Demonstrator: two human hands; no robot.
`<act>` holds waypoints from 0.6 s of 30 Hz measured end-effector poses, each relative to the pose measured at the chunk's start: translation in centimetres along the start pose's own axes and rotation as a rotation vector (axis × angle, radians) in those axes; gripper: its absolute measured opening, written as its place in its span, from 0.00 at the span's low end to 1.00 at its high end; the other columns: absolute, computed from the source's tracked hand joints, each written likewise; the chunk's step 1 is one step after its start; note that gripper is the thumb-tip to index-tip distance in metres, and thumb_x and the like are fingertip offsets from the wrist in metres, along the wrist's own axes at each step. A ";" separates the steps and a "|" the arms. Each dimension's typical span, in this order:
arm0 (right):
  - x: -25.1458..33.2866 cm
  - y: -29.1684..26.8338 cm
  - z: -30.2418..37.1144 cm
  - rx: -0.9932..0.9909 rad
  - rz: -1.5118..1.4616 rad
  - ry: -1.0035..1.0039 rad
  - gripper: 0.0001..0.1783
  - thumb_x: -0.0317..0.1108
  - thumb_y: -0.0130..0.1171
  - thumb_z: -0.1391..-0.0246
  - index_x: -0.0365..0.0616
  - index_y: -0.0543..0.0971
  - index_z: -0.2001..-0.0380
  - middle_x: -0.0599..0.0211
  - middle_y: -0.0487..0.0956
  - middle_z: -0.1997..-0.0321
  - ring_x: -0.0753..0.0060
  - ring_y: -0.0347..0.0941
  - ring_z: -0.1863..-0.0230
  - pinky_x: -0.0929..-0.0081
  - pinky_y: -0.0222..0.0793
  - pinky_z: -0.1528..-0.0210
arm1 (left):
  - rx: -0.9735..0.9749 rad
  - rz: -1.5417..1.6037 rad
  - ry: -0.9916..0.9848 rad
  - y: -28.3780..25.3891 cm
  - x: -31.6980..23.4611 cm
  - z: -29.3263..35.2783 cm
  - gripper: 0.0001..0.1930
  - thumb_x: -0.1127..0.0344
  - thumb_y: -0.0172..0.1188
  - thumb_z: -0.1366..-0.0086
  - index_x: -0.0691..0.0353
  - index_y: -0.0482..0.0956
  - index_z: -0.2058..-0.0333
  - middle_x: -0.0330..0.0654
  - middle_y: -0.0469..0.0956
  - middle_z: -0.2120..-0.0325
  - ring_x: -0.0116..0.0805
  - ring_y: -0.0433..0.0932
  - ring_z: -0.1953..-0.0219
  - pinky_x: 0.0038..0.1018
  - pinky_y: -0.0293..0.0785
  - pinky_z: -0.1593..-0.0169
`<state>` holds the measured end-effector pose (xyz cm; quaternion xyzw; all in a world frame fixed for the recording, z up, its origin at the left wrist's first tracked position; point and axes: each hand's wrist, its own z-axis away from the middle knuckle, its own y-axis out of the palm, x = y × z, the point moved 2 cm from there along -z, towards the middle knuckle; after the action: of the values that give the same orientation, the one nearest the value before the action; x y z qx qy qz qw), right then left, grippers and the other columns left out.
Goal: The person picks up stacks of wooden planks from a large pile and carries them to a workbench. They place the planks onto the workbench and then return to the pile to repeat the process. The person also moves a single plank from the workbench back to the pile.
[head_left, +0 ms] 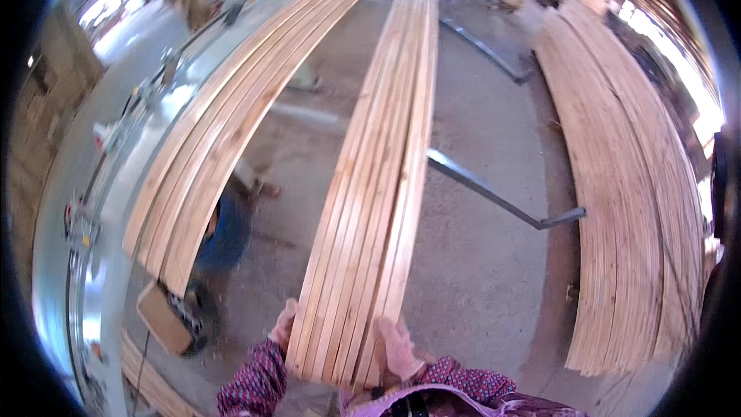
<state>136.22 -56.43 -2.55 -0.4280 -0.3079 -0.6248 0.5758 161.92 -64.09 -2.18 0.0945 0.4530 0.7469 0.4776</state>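
A long bundle of narrow, light wooden strips (pixel 369 208) stretches away from me, its near end close to my body. At the left edge of that end, my left hand (pixel 285 323) in a pale glove is closed on the strips, its fingers partly hidden beneath them. My right hand (pixel 399 349), also gloved, grips the opposite edge with the thumb side up. A dark gap runs lengthwise between the strips near the right side. The far end fades into glare.
Another row of boards (pixel 208 131) lies to the left, by a long metal machine bed (pixel 116 185). Below it stand a blue bin (pixel 231 235) and a brown box-like block (pixel 164 318). Rightward, metal support arms (pixel 486 189) jut out toward a large board stack (pixel 617 185).
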 end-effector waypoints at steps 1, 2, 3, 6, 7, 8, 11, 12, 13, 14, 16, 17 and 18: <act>1.6 0.3 1.6 0.009 -0.020 0.109 0.33 0.50 0.54 0.36 0.36 0.69 0.37 0.52 0.78 0.44 0.54 0.72 0.42 0.64 0.65 0.38 | -0.032 -0.042 -0.009 -0.6 0.4 0.0 0.50 0.26 0.59 0.44 0.61 0.65 0.34 0.49 0.74 0.40 0.49 0.74 0.41 0.46 0.69 0.36; 3.2 0.4 3.2 0.008 -0.044 0.218 0.35 0.54 0.54 0.37 0.37 0.69 0.38 0.53 0.78 0.46 0.55 0.73 0.43 0.64 0.65 0.38 | -0.070 -0.089 -0.016 -1.4 0.4 0.0 0.55 0.22 0.56 0.46 0.61 0.62 0.32 0.50 0.72 0.38 0.50 0.73 0.40 0.48 0.68 0.35; 3.0 0.8 3.3 -0.011 -0.089 0.229 0.36 0.56 0.55 0.37 0.38 0.70 0.38 0.56 0.79 0.46 0.60 0.73 0.44 0.66 0.66 0.40 | -0.133 -0.082 -0.006 -1.0 0.6 0.2 0.54 0.22 0.56 0.45 0.61 0.62 0.32 0.49 0.73 0.39 0.50 0.74 0.41 0.48 0.70 0.36; 2.5 1.4 3.2 -0.073 -0.476 0.283 0.32 0.55 0.53 0.35 0.40 0.72 0.39 0.61 0.77 0.39 0.66 0.73 0.41 0.69 0.65 0.37 | -0.031 -0.187 0.059 0.4 0.9 -0.4 0.56 0.22 0.58 0.48 0.61 0.63 0.33 0.49 0.73 0.39 0.50 0.74 0.41 0.49 0.71 0.37; 2.1 1.3 3.0 -0.072 -0.272 0.210 0.29 0.50 0.55 0.36 0.42 0.72 0.39 0.61 0.78 0.42 0.65 0.74 0.44 0.67 0.68 0.41 | -0.023 -0.190 0.038 1.8 0.9 0.2 0.56 0.22 0.59 0.49 0.61 0.63 0.33 0.49 0.73 0.39 0.50 0.74 0.41 0.49 0.71 0.38; 1.1 0.9 2.8 -0.073 -0.066 0.140 0.27 0.45 0.57 0.37 0.44 0.73 0.39 0.61 0.79 0.44 0.64 0.75 0.47 0.65 0.72 0.45 | -0.009 -0.164 0.021 2.6 1.1 0.0 0.54 0.23 0.60 0.47 0.61 0.64 0.33 0.50 0.73 0.39 0.50 0.74 0.41 0.49 0.72 0.38; 8.1 0.2 4.5 -0.043 -0.245 0.358 0.29 0.46 0.58 0.37 0.44 0.71 0.37 0.59 0.78 0.44 0.58 0.76 0.48 0.60 0.74 0.45 | -0.041 -0.085 0.013 3.1 1.6 1.4 0.51 0.27 0.61 0.44 0.62 0.64 0.33 0.51 0.73 0.40 0.51 0.74 0.41 0.48 0.72 0.38; 6.4 0.3 4.3 -0.040 -0.420 0.339 0.29 0.47 0.58 0.36 0.44 0.71 0.37 0.59 0.78 0.43 0.58 0.75 0.47 0.59 0.73 0.44 | -0.032 -0.088 0.001 3.9 1.5 1.1 0.51 0.27 0.61 0.44 0.62 0.64 0.33 0.51 0.73 0.40 0.51 0.74 0.41 0.48 0.72 0.38; 5.0 0.3 4.0 -0.031 -0.587 0.317 0.30 0.48 0.58 0.36 0.44 0.70 0.36 0.59 0.77 0.42 0.57 0.75 0.46 0.58 0.73 0.44 | -0.025 -0.094 -0.003 4.6 1.4 0.8 0.51 0.27 0.60 0.44 0.61 0.63 0.33 0.51 0.73 0.40 0.51 0.74 0.41 0.48 0.72 0.38; 4.0 0.1 3.7 -0.072 -0.578 0.292 0.30 0.48 0.56 0.35 0.44 0.70 0.36 0.57 0.77 0.42 0.56 0.75 0.45 0.57 0.73 0.43 | -0.016 -0.103 -0.028 5.2 1.4 0.2 0.51 0.26 0.60 0.44 0.61 0.63 0.33 0.51 0.73 0.40 0.51 0.74 0.41 0.48 0.72 0.38; 2.6 0.3 3.1 -0.014 -0.694 0.283 0.29 0.47 0.56 0.35 0.44 0.69 0.35 0.57 0.77 0.42 0.56 0.75 0.45 0.56 0.73 0.43 | -0.024 -0.108 -0.023 5.7 1.5 0.1 0.51 0.26 0.59 0.43 0.61 0.63 0.33 0.51 0.73 0.39 0.51 0.74 0.41 0.48 0.72 0.38; 2.2 0.4 2.9 0.022 -0.751 0.280 0.29 0.46 0.55 0.35 0.44 0.69 0.35 0.57 0.77 0.42 0.56 0.75 0.45 0.56 0.73 0.42 | -0.029 -0.118 -0.014 5.8 1.5 0.3 0.51 0.26 0.58 0.43 0.61 0.63 0.33 0.51 0.72 0.39 0.51 0.74 0.41 0.48 0.71 0.38; 2.1 0.4 2.7 0.040 -0.756 0.281 0.29 0.46 0.55 0.35 0.45 0.70 0.35 0.57 0.77 0.42 0.56 0.75 0.45 0.56 0.73 0.42 | -0.036 -0.125 -0.004 6.0 1.4 0.3 0.51 0.26 0.58 0.43 0.61 0.63 0.33 0.51 0.72 0.39 0.51 0.74 0.41 0.48 0.71 0.38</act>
<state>137.16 -55.11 0.47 -0.1839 -0.3739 -0.8389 0.3502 157.61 -63.61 2.23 0.0589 0.4437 0.7235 0.5255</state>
